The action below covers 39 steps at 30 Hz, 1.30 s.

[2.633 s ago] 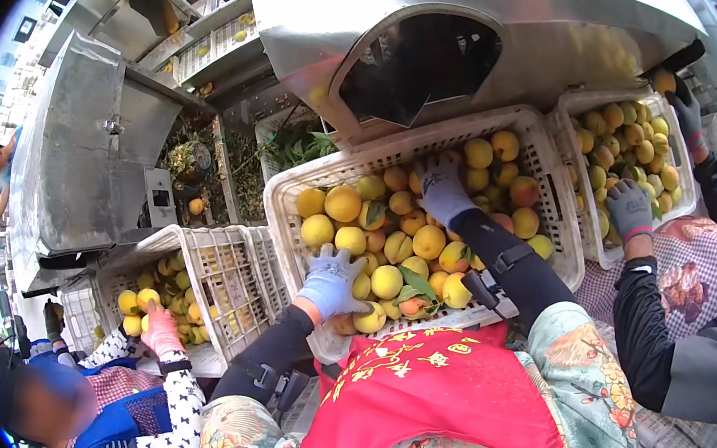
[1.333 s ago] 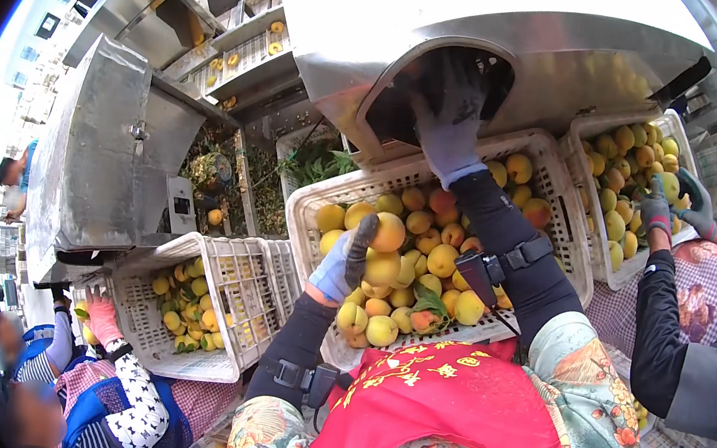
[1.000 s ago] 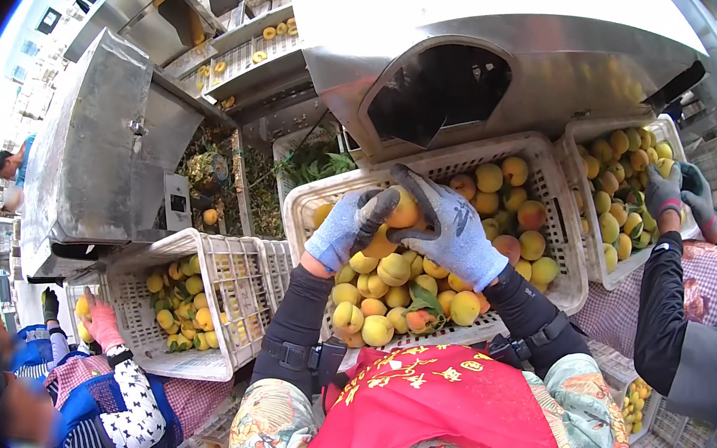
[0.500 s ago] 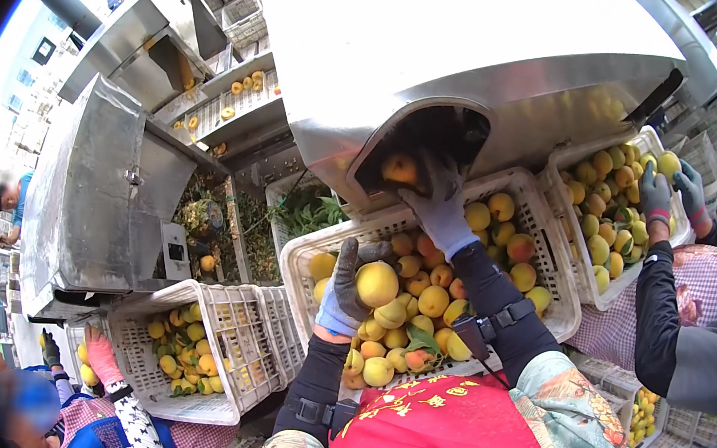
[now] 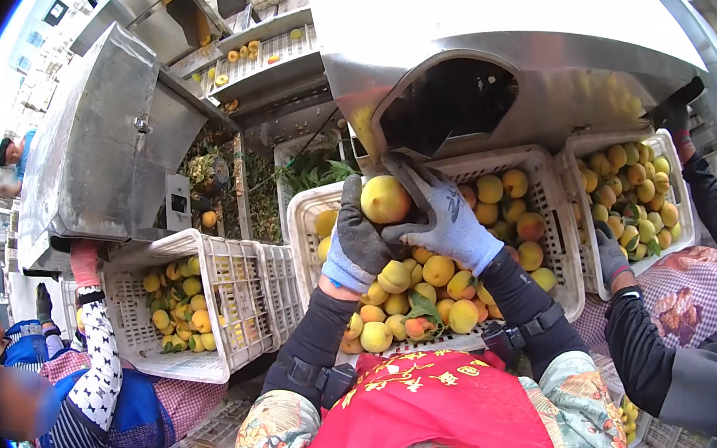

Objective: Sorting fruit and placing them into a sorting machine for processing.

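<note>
A yellow peach with a red blush (image 5: pixel 386 200) sits between my two gloved hands, above a white plastic crate of peaches (image 5: pixel 298 217). My left hand (image 5: pixel 357 237), in a grey and blue glove, is closed on its left and lower side. My right hand (image 5: pixel 449 217), in the same kind of glove, curls its fingers round the peach's right side. Just beyond my hands is the dark opening (image 5: pixel 450 101) of a metal machine. Several yellow and red peaches (image 5: pixel 438 271) lie in the crate below, with a few green leaves.
To the right, a co-worker's gloved hand (image 5: pixel 612 255) rests at another peach crate (image 5: pixel 587 145); the other arm reaches to the machine. At left, a co-worker's patterned sleeve (image 5: pixel 101 340) is beside a tilted peach crate (image 5: pixel 215 368). A metal housing (image 5: pixel 98 156) stands at far left.
My right hand has come out of the machine opening, where it held a peach, and joined my left hand. My left hand has risen. The right co-worker's hands have moved apart.
</note>
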Each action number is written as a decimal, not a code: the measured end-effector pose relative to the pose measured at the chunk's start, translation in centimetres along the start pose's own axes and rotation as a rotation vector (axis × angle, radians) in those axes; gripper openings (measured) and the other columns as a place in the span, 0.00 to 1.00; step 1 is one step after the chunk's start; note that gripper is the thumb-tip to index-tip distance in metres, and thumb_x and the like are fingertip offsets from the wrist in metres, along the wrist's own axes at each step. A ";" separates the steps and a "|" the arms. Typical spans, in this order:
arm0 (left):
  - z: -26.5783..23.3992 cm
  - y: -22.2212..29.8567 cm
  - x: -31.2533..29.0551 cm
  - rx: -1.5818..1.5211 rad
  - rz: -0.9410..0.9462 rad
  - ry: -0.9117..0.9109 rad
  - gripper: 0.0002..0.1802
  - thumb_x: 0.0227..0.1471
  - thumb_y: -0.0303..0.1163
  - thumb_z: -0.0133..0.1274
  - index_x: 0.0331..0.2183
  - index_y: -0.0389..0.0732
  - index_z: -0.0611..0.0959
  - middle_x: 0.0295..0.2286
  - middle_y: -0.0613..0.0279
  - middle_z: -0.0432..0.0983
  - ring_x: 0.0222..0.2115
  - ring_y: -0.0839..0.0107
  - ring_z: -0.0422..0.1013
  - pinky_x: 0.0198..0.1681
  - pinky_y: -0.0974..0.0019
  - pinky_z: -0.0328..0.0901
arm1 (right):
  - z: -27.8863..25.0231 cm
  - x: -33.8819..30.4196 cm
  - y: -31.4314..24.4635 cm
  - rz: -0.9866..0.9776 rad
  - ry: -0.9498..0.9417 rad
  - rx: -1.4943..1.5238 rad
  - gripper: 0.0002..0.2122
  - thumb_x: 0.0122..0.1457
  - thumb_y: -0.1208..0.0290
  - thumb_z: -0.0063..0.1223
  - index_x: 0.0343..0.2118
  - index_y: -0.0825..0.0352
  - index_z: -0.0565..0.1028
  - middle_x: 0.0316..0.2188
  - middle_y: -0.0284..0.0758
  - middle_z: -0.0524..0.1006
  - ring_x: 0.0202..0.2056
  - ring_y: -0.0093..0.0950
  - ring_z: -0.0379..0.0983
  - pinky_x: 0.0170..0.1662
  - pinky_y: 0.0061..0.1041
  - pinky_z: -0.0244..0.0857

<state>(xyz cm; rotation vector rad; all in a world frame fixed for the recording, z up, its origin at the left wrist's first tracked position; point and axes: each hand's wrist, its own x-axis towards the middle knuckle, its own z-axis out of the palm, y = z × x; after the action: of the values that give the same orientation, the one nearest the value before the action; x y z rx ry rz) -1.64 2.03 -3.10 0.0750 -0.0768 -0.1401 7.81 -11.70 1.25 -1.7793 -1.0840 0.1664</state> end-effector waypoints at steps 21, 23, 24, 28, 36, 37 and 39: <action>-7.3 -2.9 -2.1 1.021 0.090 0.641 0.32 0.52 0.56 0.51 0.47 0.37 0.76 0.38 0.53 0.77 0.36 0.59 0.75 0.40 0.63 0.70 | 0.8 1.6 1.8 0.165 0.391 -0.608 0.41 0.42 0.53 0.63 0.56 0.73 0.62 0.49 0.43 0.70 0.50 0.44 0.63 0.59 0.43 0.48; -7.1 -3.6 -4.6 1.860 -0.131 0.517 0.25 0.51 0.41 0.53 0.52 0.47 0.73 0.42 0.52 0.74 0.40 0.57 0.73 0.43 0.56 0.66 | 0.2 2.3 2.8 0.194 0.407 -0.693 0.40 0.42 0.52 0.63 0.55 0.73 0.62 0.49 0.44 0.70 0.50 0.44 0.63 0.58 0.43 0.49; -6.6 -3.9 -5.4 2.158 -0.207 0.406 0.26 0.49 0.38 0.53 0.52 0.48 0.73 0.45 0.52 0.72 0.43 0.56 0.70 0.45 0.54 0.64 | 0.2 2.9 3.0 0.182 0.416 -0.733 0.39 0.42 0.52 0.63 0.55 0.71 0.64 0.49 0.45 0.70 0.50 0.44 0.64 0.58 0.42 0.50; -6.0 -5.9 -6.2 2.694 -0.523 0.001 0.33 0.41 0.32 0.54 0.53 0.53 0.72 0.55 0.53 0.61 0.54 0.52 0.59 0.51 0.49 0.57 | -0.2 6.5 6.9 0.109 0.446 -0.802 0.31 0.46 0.59 0.61 0.52 0.70 0.67 0.46 0.44 0.70 0.49 0.44 0.65 0.52 0.44 0.57; -7.4 -3.6 -6.3 2.918 -0.540 -0.187 0.40 0.36 0.38 0.59 0.55 0.50 0.68 0.46 0.56 0.67 0.47 0.59 0.63 0.52 0.54 0.53 | -1.8 2.4 4.6 0.040 0.354 -0.470 0.20 0.48 0.65 0.58 0.47 0.55 0.74 0.41 0.43 0.75 0.47 0.38 0.68 0.49 0.39 0.62; -6.6 -3.2 -5.7 2.842 -0.591 -0.088 0.40 0.35 0.40 0.60 0.55 0.49 0.69 0.45 0.56 0.68 0.47 0.59 0.64 0.52 0.54 0.53 | -0.9 -0.5 6.6 0.123 0.125 -0.537 0.21 0.48 0.64 0.58 0.47 0.58 0.73 0.41 0.43 0.76 0.48 0.39 0.68 0.50 0.39 0.61; -5.7 -3.1 -4.9 2.692 -0.566 0.114 0.40 0.35 0.44 0.62 0.54 0.48 0.70 0.42 0.57 0.70 0.45 0.59 0.65 0.51 0.54 0.53 | 1.9 -5.1 10.8 0.256 -0.078 -0.613 0.24 0.47 0.61 0.59 0.48 0.62 0.72 0.43 0.41 0.75 0.48 0.37 0.68 0.52 0.38 0.58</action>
<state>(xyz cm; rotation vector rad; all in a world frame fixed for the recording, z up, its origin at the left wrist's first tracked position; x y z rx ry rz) -6.43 0.04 -9.39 2.8065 -0.0765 -0.5073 10.14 -15.14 -10.14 -2.4812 -1.0227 0.0583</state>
